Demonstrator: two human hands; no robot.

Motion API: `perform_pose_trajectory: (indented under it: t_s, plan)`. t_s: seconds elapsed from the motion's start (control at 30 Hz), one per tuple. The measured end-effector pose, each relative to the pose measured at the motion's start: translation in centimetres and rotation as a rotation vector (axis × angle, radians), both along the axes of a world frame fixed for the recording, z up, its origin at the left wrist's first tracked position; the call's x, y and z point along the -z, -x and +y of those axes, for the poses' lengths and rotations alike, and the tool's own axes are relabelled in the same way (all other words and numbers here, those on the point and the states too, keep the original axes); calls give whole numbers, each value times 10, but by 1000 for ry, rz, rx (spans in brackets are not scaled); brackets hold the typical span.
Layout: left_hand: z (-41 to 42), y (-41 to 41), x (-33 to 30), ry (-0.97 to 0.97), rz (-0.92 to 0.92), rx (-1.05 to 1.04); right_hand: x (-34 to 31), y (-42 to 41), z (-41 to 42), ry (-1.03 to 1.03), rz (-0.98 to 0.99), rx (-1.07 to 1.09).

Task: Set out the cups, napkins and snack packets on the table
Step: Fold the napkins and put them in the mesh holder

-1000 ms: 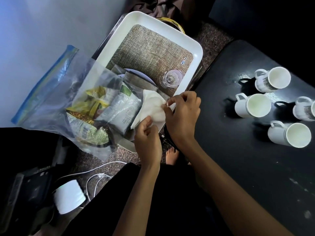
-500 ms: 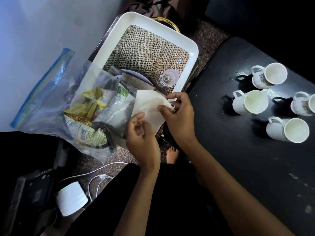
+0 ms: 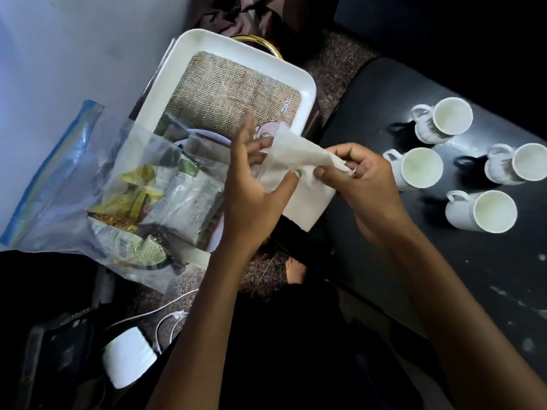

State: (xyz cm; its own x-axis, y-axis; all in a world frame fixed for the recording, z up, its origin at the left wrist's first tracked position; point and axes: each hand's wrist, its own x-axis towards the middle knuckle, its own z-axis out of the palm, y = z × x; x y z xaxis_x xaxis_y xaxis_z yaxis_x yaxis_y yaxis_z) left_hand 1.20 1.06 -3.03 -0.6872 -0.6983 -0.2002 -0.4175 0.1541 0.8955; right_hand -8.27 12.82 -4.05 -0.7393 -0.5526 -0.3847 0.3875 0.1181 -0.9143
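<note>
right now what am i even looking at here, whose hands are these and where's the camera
There is no machine here. A person wears a camera on the head, looking down at their own bare hands. The left hand and right hand both hold a white napkin between them. On the black table to the right stand four white cups. To the left lies a white tray, and partly over it a clear zip bag holding snack packets.
</note>
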Motion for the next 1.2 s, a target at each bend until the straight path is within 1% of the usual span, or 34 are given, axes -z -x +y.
perform_pose_trajectory:
  t_s: [0.1,0.23,0.33,0.43,0.53,0.63,0.7,0.8,0.83,0.9,0.97,1.03,1.2]
  plan:
    - [10,12,2,-149,-12,74,-3,12,26,12,-3,-40]
    - [35,22,8,-417,-52,246,-2,18,66,-9,-52,-93]
    - [59,26,16,-478,-106,252,1,17,95,-27,-91,-72]
    - [83,29,25,-547,-140,244,5,11,121,-29,-130,36]
    - [108,32,31,-542,-145,181,10,1,143,-24,-198,191]
    - [132,38,36,-555,-146,178,17,-11,159,-77,-235,281]
    - [146,42,39,-531,-144,237,22,-20,168,-188,-151,366]
    - [165,46,43,-415,-103,371,31,-32,177,-451,88,527]
    - [171,46,45,-382,-83,406,34,-36,179,-498,144,577]
    - [185,45,49,-322,-54,432,40,-43,182,-519,214,654]
    - [197,42,56,-284,-40,423,49,-48,183,-524,242,684]
    - [208,38,63,-275,-48,424,62,-51,186,-519,213,680]
    - [223,34,88,-264,-151,425,83,-49,194,-491,139,597]
